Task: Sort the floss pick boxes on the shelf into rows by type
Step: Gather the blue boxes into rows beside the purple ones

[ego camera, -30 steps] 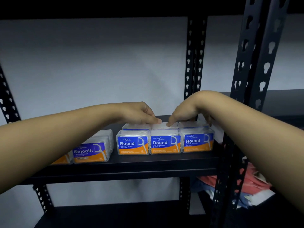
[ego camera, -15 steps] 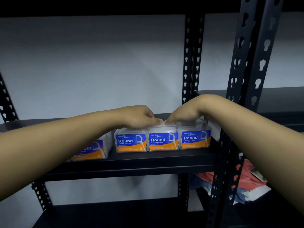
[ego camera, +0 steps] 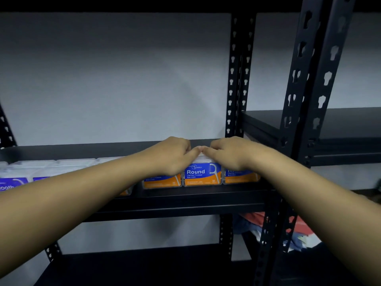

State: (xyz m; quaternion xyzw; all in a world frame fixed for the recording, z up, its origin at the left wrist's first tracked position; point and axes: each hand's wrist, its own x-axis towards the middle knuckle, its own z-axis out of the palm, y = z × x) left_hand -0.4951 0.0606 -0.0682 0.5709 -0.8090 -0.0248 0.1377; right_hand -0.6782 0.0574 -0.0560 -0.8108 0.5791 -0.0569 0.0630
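Three clear "Round" floss pick boxes with blue and orange labels stand side by side at the front of the black shelf [ego camera: 185, 196]: the left box [ego camera: 162, 182], the middle box [ego camera: 203, 174] and the right box [ego camera: 241, 178]. My left hand [ego camera: 172, 156] rests on top of the left box and covers its label's upper half. My right hand [ego camera: 227, 153] rests on top of the right box. Their fingertips meet above the middle box's lid. Clear "Smooth" boxes [ego camera: 12, 183] stand in a row at the far left, partly hidden by my left forearm.
Black perforated uprights stand at the back right [ego camera: 237, 79] and close in front at the right [ego camera: 309, 100]. A second black shelf unit [ego camera: 340, 124] adjoins on the right. Coloured cloth [ego camera: 296, 230] lies lower right. A grey wall is behind.
Both hands have drawn together over the front row until their fingertips touch above the middle Round box. The view has dropped, so the box tops show less.
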